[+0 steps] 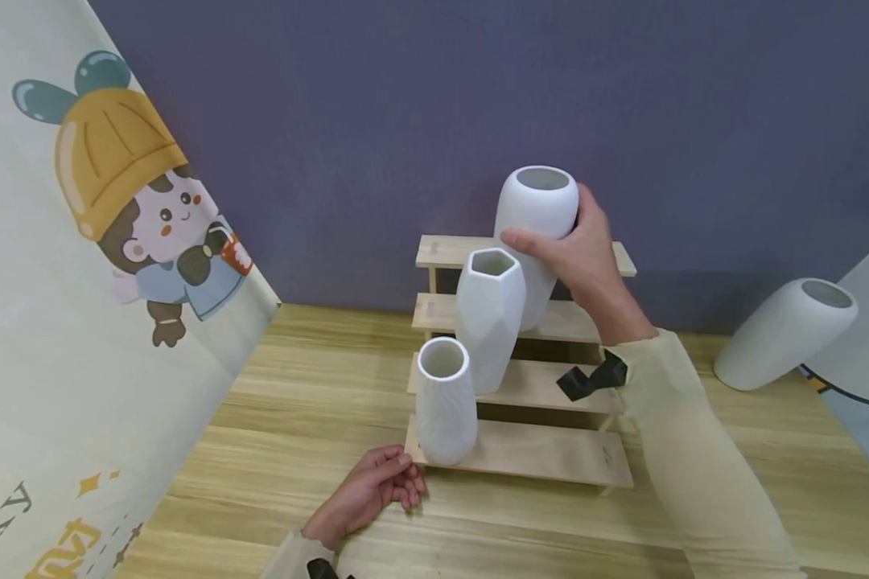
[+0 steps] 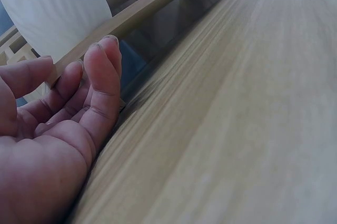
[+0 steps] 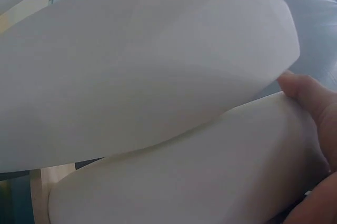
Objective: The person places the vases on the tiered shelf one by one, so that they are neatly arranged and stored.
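Note:
My right hand [image 1: 586, 249] grips a smooth, rounded white vase [image 1: 536, 209] near its top, thumb in front and fingers behind. The vase's base is at the third step of a tiered wooden shelf [image 1: 550, 454]. Just in front stands a faceted white vase [image 1: 488, 322] with a five-sided mouth, which fills much of the right wrist view. A shorter textured white vase [image 1: 445, 410] is upright on the lowest step, at its left end. At that step's front left corner, my left hand [image 1: 369, 490] pinches the board edge between thumb and curled fingers [image 2: 102, 77].
Another white vase [image 1: 782, 334] stands on the wooden table [image 1: 297, 386] to the right of the shelf. A dark blue-grey wall [image 1: 333, 161] rises behind, and a white panel with a cartoon child [image 1: 152, 217] borders the left side.

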`<state>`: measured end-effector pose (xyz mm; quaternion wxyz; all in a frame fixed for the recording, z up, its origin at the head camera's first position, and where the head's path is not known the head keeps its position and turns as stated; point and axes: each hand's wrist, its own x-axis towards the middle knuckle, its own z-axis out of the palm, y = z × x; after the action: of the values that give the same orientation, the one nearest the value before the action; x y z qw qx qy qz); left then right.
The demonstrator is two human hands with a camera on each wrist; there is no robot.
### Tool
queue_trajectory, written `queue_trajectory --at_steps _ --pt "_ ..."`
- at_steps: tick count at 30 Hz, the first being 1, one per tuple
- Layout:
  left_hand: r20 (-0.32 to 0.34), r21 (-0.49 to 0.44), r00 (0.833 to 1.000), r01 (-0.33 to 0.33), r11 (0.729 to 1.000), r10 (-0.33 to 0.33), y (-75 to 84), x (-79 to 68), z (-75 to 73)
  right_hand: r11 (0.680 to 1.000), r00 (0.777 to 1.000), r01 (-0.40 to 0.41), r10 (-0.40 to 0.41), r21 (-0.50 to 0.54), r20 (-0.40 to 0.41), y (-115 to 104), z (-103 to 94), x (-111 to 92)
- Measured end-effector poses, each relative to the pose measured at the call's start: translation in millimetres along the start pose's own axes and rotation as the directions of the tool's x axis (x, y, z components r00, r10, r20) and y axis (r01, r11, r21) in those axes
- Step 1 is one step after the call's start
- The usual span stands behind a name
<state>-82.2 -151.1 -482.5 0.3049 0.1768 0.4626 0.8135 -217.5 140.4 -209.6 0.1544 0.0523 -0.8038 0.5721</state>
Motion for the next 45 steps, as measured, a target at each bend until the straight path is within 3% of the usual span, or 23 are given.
queue_trajectory --at_steps 15,30,45 --pt "0.017 0.002 1.0 0.017 1.0 -0.017 0.1 -11.8 -7.8 0.998 0.996 -0.041 0.037 0.04 0.081 -3.2 -8.6 -21.3" --pt "-0.025 0.002 1.0 -0.004 1.0 0.004 -2.3 11.6 3.2 0.997 0.992 -0.043 0.035 0.065 0.125 9.0 -36.4 -1.3" --pt "-0.039 0.005 0.999 -0.019 1.0 0.019 -3.7 21.0 5.2 0.988 0.989 -0.069 0.05 0.14 0.136 27.2 -55.5 3.0"
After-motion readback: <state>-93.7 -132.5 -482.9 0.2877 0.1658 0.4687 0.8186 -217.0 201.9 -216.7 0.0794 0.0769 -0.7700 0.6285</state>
